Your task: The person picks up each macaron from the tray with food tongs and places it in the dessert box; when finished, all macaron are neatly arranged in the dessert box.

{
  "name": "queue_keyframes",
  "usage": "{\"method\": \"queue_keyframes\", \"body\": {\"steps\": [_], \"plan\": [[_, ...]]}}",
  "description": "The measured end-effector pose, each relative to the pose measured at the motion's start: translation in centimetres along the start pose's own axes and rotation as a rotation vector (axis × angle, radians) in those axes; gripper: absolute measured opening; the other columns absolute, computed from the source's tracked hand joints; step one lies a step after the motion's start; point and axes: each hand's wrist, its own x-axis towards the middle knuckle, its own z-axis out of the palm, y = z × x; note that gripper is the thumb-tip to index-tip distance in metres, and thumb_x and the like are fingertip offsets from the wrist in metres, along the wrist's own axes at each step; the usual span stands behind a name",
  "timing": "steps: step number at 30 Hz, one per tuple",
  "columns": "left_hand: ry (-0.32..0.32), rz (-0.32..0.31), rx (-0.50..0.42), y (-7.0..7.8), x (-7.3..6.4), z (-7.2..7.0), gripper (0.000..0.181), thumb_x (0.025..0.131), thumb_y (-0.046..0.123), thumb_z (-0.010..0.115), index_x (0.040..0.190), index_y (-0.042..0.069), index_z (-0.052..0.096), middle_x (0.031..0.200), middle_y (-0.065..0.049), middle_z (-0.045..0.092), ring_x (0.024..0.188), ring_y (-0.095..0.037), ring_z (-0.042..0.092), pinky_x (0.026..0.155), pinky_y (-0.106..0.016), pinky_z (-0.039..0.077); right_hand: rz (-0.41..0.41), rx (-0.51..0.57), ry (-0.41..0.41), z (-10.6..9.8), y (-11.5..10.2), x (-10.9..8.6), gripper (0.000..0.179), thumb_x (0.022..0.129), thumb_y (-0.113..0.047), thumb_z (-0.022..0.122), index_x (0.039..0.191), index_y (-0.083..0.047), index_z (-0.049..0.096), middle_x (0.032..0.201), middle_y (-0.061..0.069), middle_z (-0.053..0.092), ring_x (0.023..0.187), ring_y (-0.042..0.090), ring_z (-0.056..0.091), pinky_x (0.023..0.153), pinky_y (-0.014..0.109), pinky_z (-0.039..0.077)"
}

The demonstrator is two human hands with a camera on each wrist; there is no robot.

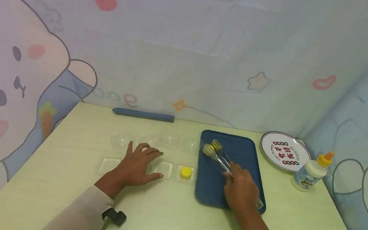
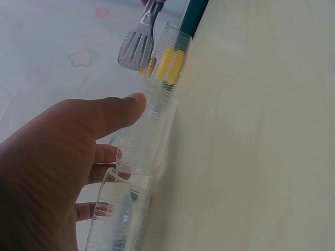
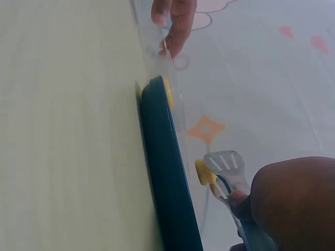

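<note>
Above the tray (image 1: 247, 155), the right hand (image 1: 242, 187) grips tongs (image 1: 222, 163), a disc (image 3: 201, 171) between their tips; left of the tray, the left hand (image 1: 135, 167) is spread at clear boxes (image 1: 165, 169).

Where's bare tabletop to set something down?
Bare table: near side between the sleeves; left of the clear containers; right of the blue tray, nearer than the squeeze bottle. Crowded: the containers around the left hand; over the tray, tongs and right hand.

The head view is softly lit; clear rectangular plastic boxes (image 1: 166, 168) left of the dark-blue rectangular plastic tray (image 1: 210, 186) look washed out. Both wrist views are dimmer, hazy.
</note>
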Motion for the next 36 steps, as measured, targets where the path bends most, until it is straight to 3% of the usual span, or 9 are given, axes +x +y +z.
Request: {"method": "queue_keyframes", "body": {"steps": [16, 24, 28, 36], "plan": [[0.008, 0.001, 0.017, 0.1, 0.1, -0.1, 0.071, 0.096, 0.059, 0.073, 0.154, 0.02, 0.062, 0.153, -0.005, 0.066, 0.149, -0.037, 0.049, 0.123, -0.089, 0.015, -0.171, 0.048, 0.081, 0.5, -1.8, -0.9, 0.038, 0.091, -0.016, 0.088, 0.127, -0.005, 0.078, 0.113, 0.016, 0.081, 0.091, 0.036, 0.076, 0.057, 0.055, 0.059], [0.006, -0.004, 0.012, 0.1, -0.1, -0.2, 0.071, 0.096, 0.06, 0.073, 0.154, 0.02, 0.062, 0.153, -0.005, 0.066, 0.149, -0.037, 0.049, 0.123, -0.089, 0.014, -0.276, 0.052, 0.01, 0.5, -2.9, -1.1, 0.04, 0.09, -0.017, 0.089, 0.127, -0.006, 0.078, 0.114, 0.013, 0.082, 0.089, 0.028, 0.075, 0.06, 0.04, 0.061], [0.009, -0.006, 0.006, 0.1, -0.1, -0.3, 0.07, 0.096, 0.058, 0.074, 0.154, 0.02, 0.062, 0.153, -0.006, 0.066, 0.149, -0.038, 0.049, 0.123, -0.089, 0.014, -0.349, 0.07, 0.006, 0.8, -3.4, -1.2, 0.04, 0.089, -0.017, 0.091, 0.125, -0.006, 0.077, 0.109, 0.01, 0.082, 0.084, 0.025, 0.073, 0.054, 0.034, 0.056], [0.009, 0.005, -0.025, 0.2, -0.1, -0.3, 0.07, 0.097, 0.058, 0.074, 0.154, 0.018, 0.062, 0.153, -0.006, 0.066, 0.15, -0.039, 0.048, 0.123, -0.089, 0.013, -0.403, 0.106, 0.005, 1.3, -4.4, -1.6, 0.039, 0.088, -0.015, 0.091, 0.125, -0.008, 0.079, 0.11, 0.006, 0.082, 0.086, 0.023, 0.073, 0.06, 0.035, 0.059]]}}
